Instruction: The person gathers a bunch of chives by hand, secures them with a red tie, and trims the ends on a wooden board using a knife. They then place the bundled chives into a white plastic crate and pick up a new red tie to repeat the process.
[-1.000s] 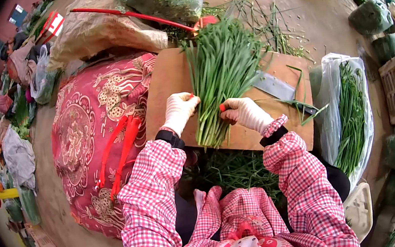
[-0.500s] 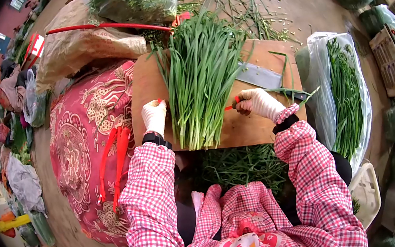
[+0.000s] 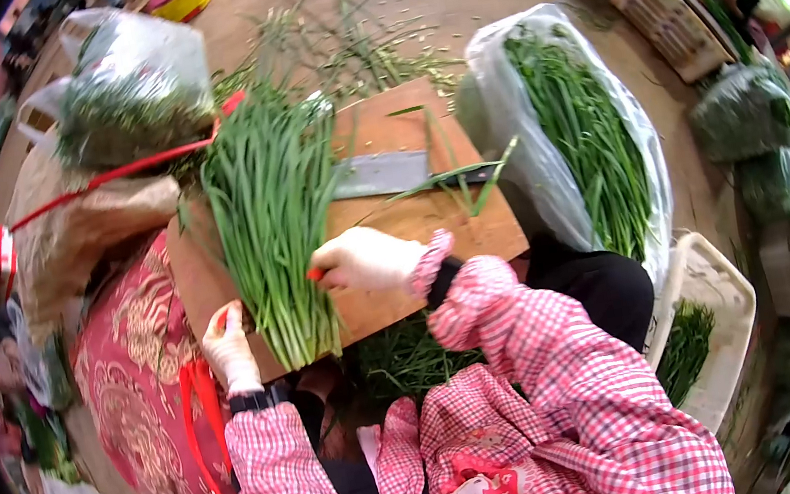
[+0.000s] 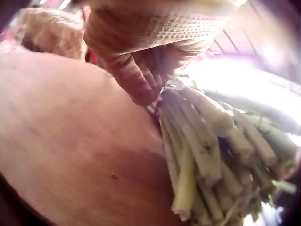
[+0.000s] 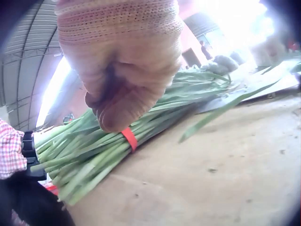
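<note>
A bunch of long green stalks [image 3: 274,213] lies on the wooden board [image 3: 402,296], cut ends toward the person. At its left edge, near the cut ends, the gloved left hand [image 3: 230,349] pinches a bit of red strip. The gloved right hand [image 3: 366,259], on the bunch's right side, pinches the red strip [image 5: 129,139], which shows against the stalks in the right wrist view. In the left wrist view the left hand's fingers [image 4: 136,84] are curled beside the stalk ends [image 4: 202,155]. Most of the strip is hidden by the bunch.
A cleaver [image 3: 383,173] lies flat on the board with loose leaves over its handle. To the right stands a plastic bag of greens [image 3: 581,130], with a white crate [image 3: 723,282] below it. Patterned red cloth sack [image 3: 137,384] and another bag [image 3: 130,82] are at left.
The head view has shifted and turned. Relative to the bunch, the right hand has moved from out beside it to its right edge; the left hand remains at the left edge.
</note>
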A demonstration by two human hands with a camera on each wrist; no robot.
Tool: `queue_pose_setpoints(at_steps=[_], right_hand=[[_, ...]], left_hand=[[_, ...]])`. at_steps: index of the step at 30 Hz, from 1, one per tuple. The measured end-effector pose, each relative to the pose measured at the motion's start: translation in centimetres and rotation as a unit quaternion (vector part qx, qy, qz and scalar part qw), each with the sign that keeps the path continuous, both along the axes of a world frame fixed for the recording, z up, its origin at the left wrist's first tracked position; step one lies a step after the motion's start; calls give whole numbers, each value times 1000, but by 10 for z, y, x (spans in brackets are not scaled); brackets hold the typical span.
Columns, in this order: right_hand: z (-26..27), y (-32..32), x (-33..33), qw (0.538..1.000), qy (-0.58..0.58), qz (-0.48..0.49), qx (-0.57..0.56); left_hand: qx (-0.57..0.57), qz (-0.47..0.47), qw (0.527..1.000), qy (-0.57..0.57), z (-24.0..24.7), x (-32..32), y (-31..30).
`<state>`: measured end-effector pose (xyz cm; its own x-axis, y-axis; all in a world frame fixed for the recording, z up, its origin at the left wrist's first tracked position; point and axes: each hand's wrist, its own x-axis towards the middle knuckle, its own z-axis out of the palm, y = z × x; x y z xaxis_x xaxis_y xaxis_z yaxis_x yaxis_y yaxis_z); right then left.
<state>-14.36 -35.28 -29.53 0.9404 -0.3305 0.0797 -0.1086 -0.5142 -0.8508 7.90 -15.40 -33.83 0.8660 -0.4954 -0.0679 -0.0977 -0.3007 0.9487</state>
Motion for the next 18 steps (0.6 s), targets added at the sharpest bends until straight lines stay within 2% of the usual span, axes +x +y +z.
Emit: queue_pose_setpoints(at_steps=[1, 4, 5, 6, 8, 9, 10, 12, 13, 14, 15, 16, 17, 18], right_hand=[[7, 7, 9, 1000, 4, -10, -10], [11, 27, 45, 995, 10, -49, -85], [11, 27, 47, 996, 28, -52, -63], [-3, 28, 49, 997, -9, -67, -27], [-9, 30, 37, 995, -27, -87, -28], [-10, 29, 31, 994, 5, -97, -51], [-1, 27, 19, 993, 51, -88, -58], [11, 23, -17, 995, -4, -93, -35], [16, 16, -35, 991, -22, -120, -61], [19, 5, -55, 985, -39, -146, -86], [22, -14, -76, 970, -46, -175, -164], [25, -36, -97, 948, -53, -203, -239], [30, -58, -121, 926, -25, -223, -305], [34, -79, -143, 898, 3, -242, -367]], left_hand=[[2, -18, 1000, 25, -8, 5, -1], [20, -79, 996, -34, 19, -27, -27], [43, -99, 992, -60, 11, -20, -26], [38, -108, 991, -64, 11, -16, -22], [121, -107, 982, -98, 10, -10, -17], [114, -105, 986, -56, -1, -1, -11], [110, -109, 986, -60, 4, -6, -11], [63, -28, 993, 95, 12, -15, -5], [47, -45, 986, 155, 3, -1, 5], [45, -43, 987, 151, -4, 1, 13], [3, -19, 1000, 14, -10, 2, 21], [-39, 6, 991, -124, -11, 3, 27], [58, 3, 979, -195, 12, -5, 36], [-9, 17, 985, -173, 31, -21, 38]])
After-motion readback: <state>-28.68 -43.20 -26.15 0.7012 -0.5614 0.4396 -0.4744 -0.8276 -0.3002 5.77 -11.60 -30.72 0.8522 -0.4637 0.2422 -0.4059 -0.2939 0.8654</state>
